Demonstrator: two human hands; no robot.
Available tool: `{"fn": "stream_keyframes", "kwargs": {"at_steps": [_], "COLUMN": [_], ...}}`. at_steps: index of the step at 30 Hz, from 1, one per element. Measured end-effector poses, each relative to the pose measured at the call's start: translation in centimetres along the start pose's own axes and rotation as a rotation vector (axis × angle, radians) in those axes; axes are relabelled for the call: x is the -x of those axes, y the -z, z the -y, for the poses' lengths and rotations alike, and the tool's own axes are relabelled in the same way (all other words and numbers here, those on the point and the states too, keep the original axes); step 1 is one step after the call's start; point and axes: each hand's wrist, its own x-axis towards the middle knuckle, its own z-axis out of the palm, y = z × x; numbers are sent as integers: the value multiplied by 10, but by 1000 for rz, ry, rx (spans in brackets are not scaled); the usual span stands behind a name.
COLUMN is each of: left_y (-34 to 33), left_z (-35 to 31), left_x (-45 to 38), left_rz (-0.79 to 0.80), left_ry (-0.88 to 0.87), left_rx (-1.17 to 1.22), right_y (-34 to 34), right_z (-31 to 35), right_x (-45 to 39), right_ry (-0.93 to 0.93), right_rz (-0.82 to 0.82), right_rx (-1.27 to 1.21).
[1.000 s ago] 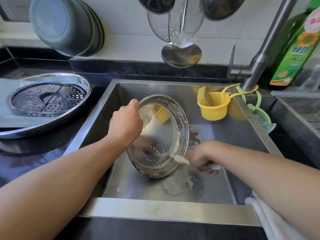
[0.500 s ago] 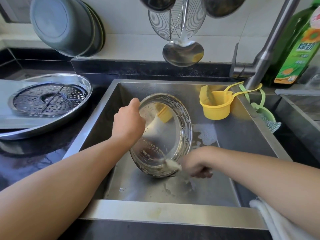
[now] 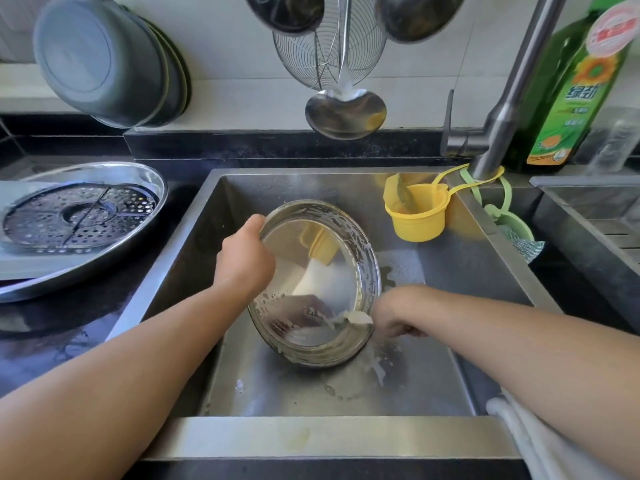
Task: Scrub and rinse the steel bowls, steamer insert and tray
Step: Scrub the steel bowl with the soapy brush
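Head view looks down into the sink (image 3: 450,368), where a sudsy steel bowl (image 3: 313,271) stands tilted on edge, stiff, light and likely slippery, best held by its rim as the left hand (image 3: 242,265) grips it, while the right hand (image 3: 393,315) pinches a scrubbing cloth (image 3: 358,317) against its lower rim.

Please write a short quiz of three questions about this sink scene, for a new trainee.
1. True or false: the bowl lies flat on the sink floor.
2. Which hand grips the bowl's rim? A) left hand B) right hand
3. Fill in: the steamer insert lies in the ____ on the counter.

Key: 1. False, it is tilted on its edge. 2. A. 3. tray.
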Motion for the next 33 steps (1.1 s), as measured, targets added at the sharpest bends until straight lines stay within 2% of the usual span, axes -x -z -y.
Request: {"fn": "stream_keyframes", "kwargs": {"at_steps": [1,3,5,8,12,14,16,18,20,24,27,29,31,33], "left_y": [0,3,3,0,-3,-4,-6,-10,-15,-19,-17,-16,-16,-18], "left_z": [3,9,13,14,16,16,13,8,5,8,8,9,7,7], "left_x": [-3,-8,-10,-14,-19,-19,-17,-14,-10,-12,-13,-12,-10,-10], "left_rz": [20,56,90,137,187,210,232,295,361,357,339,349,351,359], "left_ry": [31,112,177,223,287,290,269,254,242,183,144,145,135,125], "left_rx": [34,91,143,226,339,343,307,308,308,259,217,247,261,271], "right_y": [4,10,17,20,10,10,15,22,24,19,18,19,19,21], "right_z": [-3,-8,-14,-17,3,15,24,18,4,-9,10,28,36,30], "right_x": [2,5,1,-6,-4,-5,-8,-18,-22,-22,-19,-7,0,-8], "right_ry": [2,-15,8,153,354,377,323,164,-25,-148,8,146,171,119], "right_rz": [-77,-118,-183,-327,-186,-214,-343,-509,-609,-512,-447,-338,-289,-379], "right_rx": [22,-26,-208,-464,-608,-577,-612,-727,-712,-659,-747,-810,-749,-690]}}
